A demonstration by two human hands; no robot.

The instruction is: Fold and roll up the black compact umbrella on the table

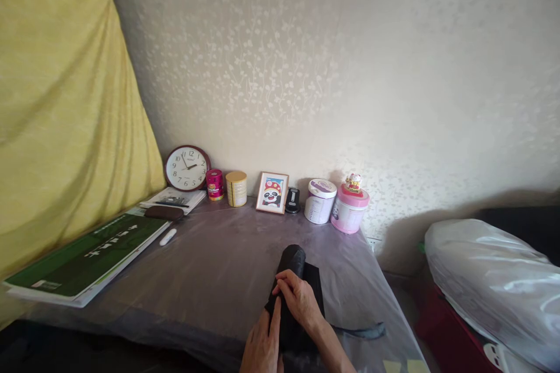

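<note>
On the table in front of me lies a black rolled bundle (pixel 294 255) of thin, smooth material, its rounded end pointing toward the wall. A flat black flap (pixel 313 280) of the same look sticks out along its right side. My left hand (pixel 265 338) wraps the near left side of the roll, index finger stretched along it. Across the top, my right hand (pixel 300 302) presses down with bent fingers, thumb and index close together at the left edge. What lies under the fingers is hidden. A dark strap (pixel 363 331) trails to the right.
A plastic sheet covers the table (pixel 210 268). Along the wall stand a clock (pixel 187 168), several tins and tubs, a framed panda picture (pixel 272 193) and a cat figurine (pixel 353 182). Green book (pixel 87 253) and glasses case (pixel 164 213) lie left. A plastic-wrapped bundle (pixel 490 280) sits right.
</note>
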